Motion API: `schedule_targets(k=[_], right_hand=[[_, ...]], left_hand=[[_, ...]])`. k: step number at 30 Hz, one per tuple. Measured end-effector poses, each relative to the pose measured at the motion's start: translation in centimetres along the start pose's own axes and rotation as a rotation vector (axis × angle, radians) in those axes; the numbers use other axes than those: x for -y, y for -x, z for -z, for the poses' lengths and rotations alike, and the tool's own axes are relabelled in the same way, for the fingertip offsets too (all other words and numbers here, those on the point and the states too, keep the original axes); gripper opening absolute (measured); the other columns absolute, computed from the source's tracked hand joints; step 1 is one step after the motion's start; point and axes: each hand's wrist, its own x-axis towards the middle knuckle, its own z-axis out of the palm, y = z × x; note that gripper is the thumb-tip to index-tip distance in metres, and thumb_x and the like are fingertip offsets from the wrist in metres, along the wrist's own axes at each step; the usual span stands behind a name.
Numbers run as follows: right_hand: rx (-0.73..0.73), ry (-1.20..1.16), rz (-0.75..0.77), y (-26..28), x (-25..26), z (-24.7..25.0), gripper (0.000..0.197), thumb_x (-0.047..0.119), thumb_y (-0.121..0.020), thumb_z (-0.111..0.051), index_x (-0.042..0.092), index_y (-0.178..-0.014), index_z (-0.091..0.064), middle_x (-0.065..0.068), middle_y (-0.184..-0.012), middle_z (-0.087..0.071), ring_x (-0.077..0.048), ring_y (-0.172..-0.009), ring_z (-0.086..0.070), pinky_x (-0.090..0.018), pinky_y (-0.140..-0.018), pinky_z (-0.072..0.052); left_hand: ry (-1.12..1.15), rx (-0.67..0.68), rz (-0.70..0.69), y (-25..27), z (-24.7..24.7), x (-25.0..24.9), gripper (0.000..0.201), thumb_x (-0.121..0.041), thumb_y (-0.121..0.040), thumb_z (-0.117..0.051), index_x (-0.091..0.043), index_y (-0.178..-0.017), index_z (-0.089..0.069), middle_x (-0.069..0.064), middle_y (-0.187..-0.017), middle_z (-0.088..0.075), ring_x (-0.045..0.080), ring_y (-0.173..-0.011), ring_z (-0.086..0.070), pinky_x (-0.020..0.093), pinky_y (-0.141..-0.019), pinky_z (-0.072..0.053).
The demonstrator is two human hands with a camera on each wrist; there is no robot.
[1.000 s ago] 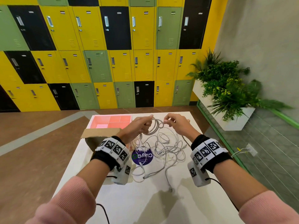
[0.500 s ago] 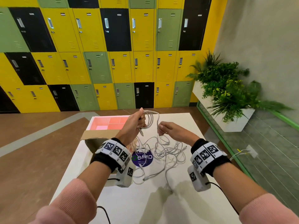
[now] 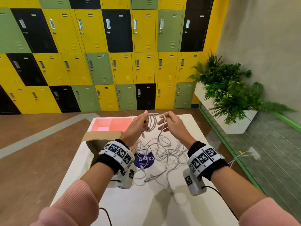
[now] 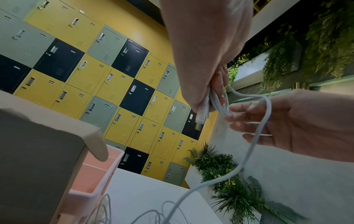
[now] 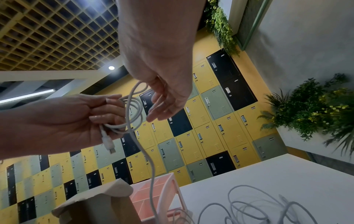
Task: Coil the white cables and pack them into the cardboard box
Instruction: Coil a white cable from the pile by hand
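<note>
Coiling is underway: above the cardboard box [image 3: 104, 141] your left hand [image 3: 138, 126] is gripping the cable's loops [image 3: 152, 123] while your loosely open right hand [image 3: 172, 123] is guiding slack for another wrap.

Both arms reach forward, raised, pink sleeves pushed up the forearms, black wristbands with marker tags on each wrist. Left hand [image 3: 137, 126] up, fingers curled and gripping the coiled white cable [image 3: 152, 122], thumb pointing up. Right hand [image 3: 172, 124] just beside it at the same height, fingers loosely spread and half-straight, cable strand draped over its upper fingers [image 5: 159, 91]. The hands are close but not touching.
</note>
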Motion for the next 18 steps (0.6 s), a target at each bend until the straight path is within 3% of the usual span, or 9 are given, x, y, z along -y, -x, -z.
schedule_targets(k=[3,8,15,18], right_hand=[[-0.018,0.012,0.043,0.0,0.3,0.1,0.029,0.027,-0.102,-0.039,0.006,-0.102,-0.059,-0.008,-0.091,-0.07,-0.019,-0.074,-0.07,-0.03,-0.064,-0.051],[-0.105,0.038,0.136,0.3,0.3,0.8,0.035,0.036,-0.098,-0.048,0.007,-0.09,-0.067,-0.004,-0.086,-0.071,-0.016,-0.07,-0.07,-0.023,-0.058,-0.049],[-0.041,0.005,0.138,0.6,0.3,1.3,0.021,0.022,-0.085,-0.07,0.004,-0.096,-0.073,-0.006,-0.079,-0.071,-0.009,-0.055,-0.065,-0.022,-0.059,-0.055],[0.039,-0.019,0.084,0.4,-0.1,1.5,0.027,0.023,-0.086,-0.067,0.001,-0.099,-0.073,-0.012,-0.086,-0.072,-0.01,-0.065,-0.067,-0.026,-0.068,-0.056]], left_hand=[[0.028,-0.015,-0.013,0.2,0.1,0.0,0.04,-0.034,-0.104,-0.032,-0.019,-0.067,-0.039,-0.008,-0.057,-0.026,0.006,-0.05,-0.02,0.025,-0.056,-0.02],[0.066,-0.015,-0.011,0.4,0.4,-0.2,0.048,-0.035,-0.104,-0.032,-0.027,-0.062,-0.056,-0.009,-0.056,-0.027,0.007,-0.052,-0.02,0.026,-0.059,-0.02],[0.203,0.086,0.11,0.0,0.1,-0.7,0.04,-0.039,-0.102,-0.036,-0.017,-0.069,-0.04,-0.011,-0.047,-0.026,0.005,-0.042,-0.021,0.027,-0.057,-0.02],[0.233,0.152,0.145,0.3,0.2,-1.2,0.042,-0.044,-0.1,-0.037,-0.017,-0.069,-0.043,-0.009,-0.047,-0.024,0.007,-0.04,-0.021,0.023,-0.053,-0.03]])
